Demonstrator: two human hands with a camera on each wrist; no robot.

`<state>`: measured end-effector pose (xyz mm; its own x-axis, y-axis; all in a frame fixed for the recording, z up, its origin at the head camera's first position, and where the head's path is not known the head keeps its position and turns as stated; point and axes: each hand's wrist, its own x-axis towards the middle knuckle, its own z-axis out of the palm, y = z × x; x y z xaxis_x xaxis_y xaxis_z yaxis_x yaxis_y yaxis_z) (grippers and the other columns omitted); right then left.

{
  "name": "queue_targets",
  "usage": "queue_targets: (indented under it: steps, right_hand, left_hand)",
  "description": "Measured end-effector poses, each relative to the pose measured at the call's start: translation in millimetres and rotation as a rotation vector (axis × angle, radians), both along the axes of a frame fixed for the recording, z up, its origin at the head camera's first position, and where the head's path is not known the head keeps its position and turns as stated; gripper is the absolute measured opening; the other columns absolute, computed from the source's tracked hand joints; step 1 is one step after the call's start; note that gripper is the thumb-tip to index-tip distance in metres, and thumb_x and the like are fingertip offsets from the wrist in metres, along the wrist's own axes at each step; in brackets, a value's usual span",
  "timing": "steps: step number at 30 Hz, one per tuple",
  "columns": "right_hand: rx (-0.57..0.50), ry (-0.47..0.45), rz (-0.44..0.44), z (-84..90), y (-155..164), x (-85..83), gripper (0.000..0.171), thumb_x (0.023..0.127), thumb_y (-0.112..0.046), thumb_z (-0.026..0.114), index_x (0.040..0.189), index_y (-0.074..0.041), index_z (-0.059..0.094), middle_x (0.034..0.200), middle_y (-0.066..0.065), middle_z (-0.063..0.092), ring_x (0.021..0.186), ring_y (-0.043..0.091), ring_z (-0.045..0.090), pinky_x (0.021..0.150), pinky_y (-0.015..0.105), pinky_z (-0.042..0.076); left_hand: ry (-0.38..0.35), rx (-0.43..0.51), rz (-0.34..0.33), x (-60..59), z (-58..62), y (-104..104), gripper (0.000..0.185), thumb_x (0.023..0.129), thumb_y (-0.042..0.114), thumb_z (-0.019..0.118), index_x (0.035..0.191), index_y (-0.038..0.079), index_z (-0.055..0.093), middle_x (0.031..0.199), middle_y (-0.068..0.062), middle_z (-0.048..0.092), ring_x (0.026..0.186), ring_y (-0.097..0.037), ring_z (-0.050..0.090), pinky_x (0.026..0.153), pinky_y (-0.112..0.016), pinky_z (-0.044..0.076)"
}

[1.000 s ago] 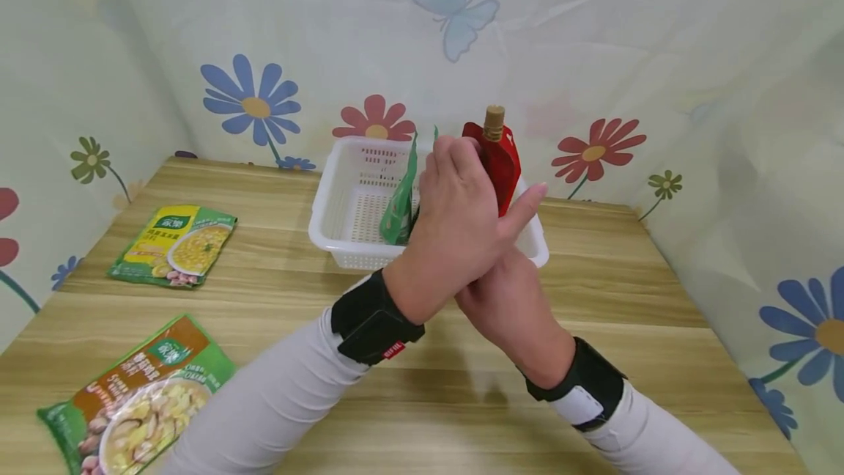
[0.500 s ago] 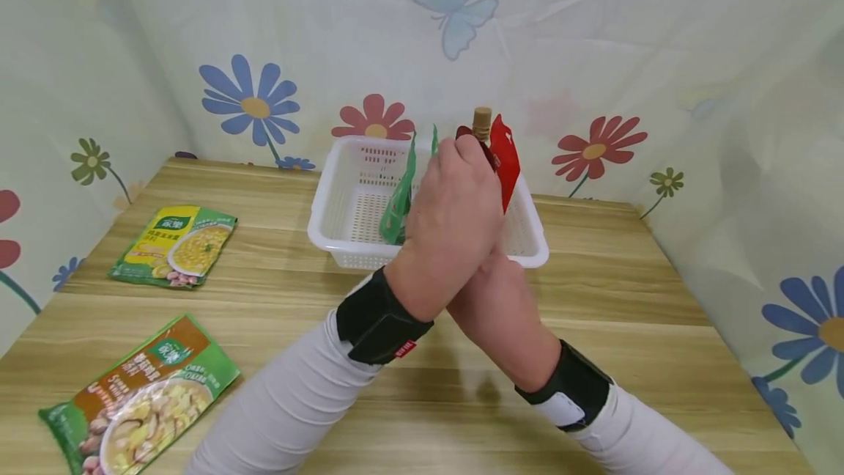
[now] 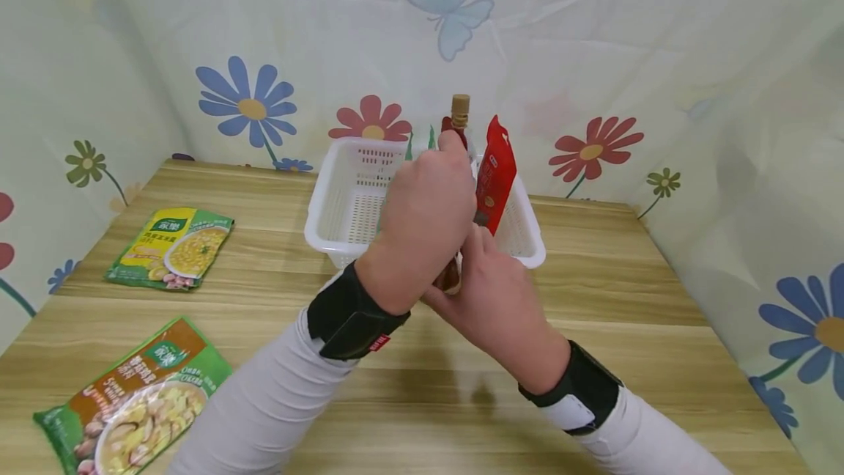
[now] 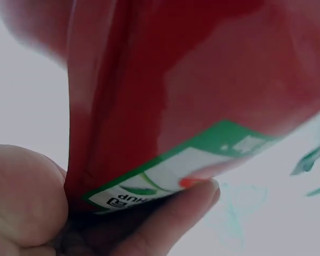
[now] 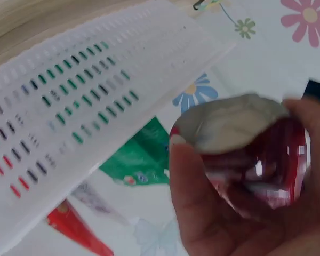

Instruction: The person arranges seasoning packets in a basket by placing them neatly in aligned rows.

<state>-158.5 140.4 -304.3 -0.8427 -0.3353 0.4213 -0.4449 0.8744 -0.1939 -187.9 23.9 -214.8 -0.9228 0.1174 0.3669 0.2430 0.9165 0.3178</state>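
Both hands hold a dark red ketchup pouch (image 4: 202,80), upright in front of the basket (image 3: 532,240). Its tan cap (image 3: 460,104) shows above my left hand (image 3: 428,215), which grips the upper part of the pouch. In the left wrist view a thumb and a finger close on it beside the green and white label (image 4: 176,165). Lower down, my right hand (image 3: 494,292) grips the pouch's bottom end, its rounded base (image 5: 234,128) facing the right wrist camera. Much of the pouch is hidden behind the hands in the head view.
The white basket holds a standing red packet (image 3: 496,178) at its right and green packets (image 3: 431,136) near its middle. A yellow and green soup packet (image 3: 173,248) and a larger brown and green one (image 3: 135,394) lie at left on the wooden table (image 3: 626,314).
The ketchup pouch has shifted left with both hands, baring more of the red packet standing behind. My right hand's fingers have spread around the pouch's base, which now shows between the hands.
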Motion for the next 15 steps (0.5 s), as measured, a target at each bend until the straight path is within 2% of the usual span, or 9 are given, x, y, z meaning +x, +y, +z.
queue_targets:
  steps: [4,7,9,12,15]
  right_hand:
    - [0.049,-0.081,0.024,6.3,12.8,-5.2,0.080,0.070,-0.049,0.093,0.129,-0.011,0.054,0.113,0.008,0.068,0.089,0.021,0.068,0.075,0.038,0.061]
    - [0.083,-0.105,0.046,6.5,25.3,-15.2,0.072,0.069,-0.042,0.095,0.126,-0.011,0.063,0.114,0.008,0.069,0.099,0.024,0.068,0.083,0.041,0.062]
    - [0.103,-0.104,0.055,4.3,34.2,-23.7,0.065,0.070,-0.039,0.095,0.122,-0.011,0.068,0.111,0.008,0.070,0.099,0.025,0.066,0.084,0.042,0.061]
    - [0.136,-0.101,0.072,-1.7,47.7,-37.5,0.055,0.073,-0.035,0.093,0.117,-0.009,0.072,0.109,0.010,0.072,0.098,0.027,0.066,0.085,0.043,0.061]
    - [0.167,-0.136,0.092,-9.9,61.0,-50.9,0.047,0.079,-0.034,0.090,0.115,-0.009,0.073,0.107,0.010,0.074,0.094,0.025,0.068,0.084,0.043,0.061]
  left_hand:
    - [-0.034,-0.065,0.018,-6.1,4.5,-10.1,0.053,0.096,0.038,0.070,0.129,0.001,0.053,0.099,-0.009,0.075,0.087,-0.026,0.078,0.078,-0.038,0.063]
    - [-0.031,-0.150,0.027,-11.0,6.9,-16.6,0.051,0.096,0.040,0.069,0.126,0.001,0.057,0.102,-0.008,0.075,0.089,-0.026,0.078,0.080,-0.039,0.062]
    - [-0.029,-0.201,0.030,-13.7,8.3,-20.2,0.052,0.095,0.041,0.069,0.126,0.001,0.058,0.104,-0.008,0.075,0.091,-0.027,0.078,0.081,-0.040,0.062]
    - [-0.029,-0.210,0.046,-17.8,9.7,-25.6,0.047,0.097,0.041,0.067,0.122,0.002,0.061,0.098,-0.009,0.075,0.086,-0.026,0.077,0.079,-0.041,0.063]
    - [-0.038,-0.159,0.064,-22.4,11.2,-30.8,0.038,0.101,0.036,0.061,0.115,0.001,0.064,0.089,-0.010,0.074,0.080,-0.027,0.076,0.074,-0.040,0.063]
